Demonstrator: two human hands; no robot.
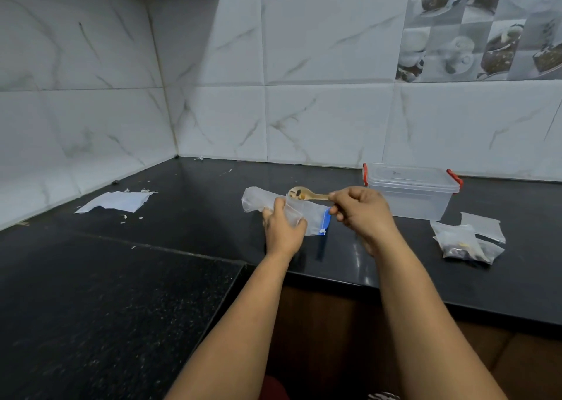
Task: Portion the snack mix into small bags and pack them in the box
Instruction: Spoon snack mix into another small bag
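Right hand (363, 214) pinches a loaded spoon (307, 194), left hand (284, 228) grips a small bag (293, 214); lidded box (410, 191) and filled bags (465, 241) sit nearby.

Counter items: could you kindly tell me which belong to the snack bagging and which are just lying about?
In use: wooden spoon in the right hand; small bag in the left hand; large zip bag; lidded box; filled bags.
Lying about: torn paper; scraps.
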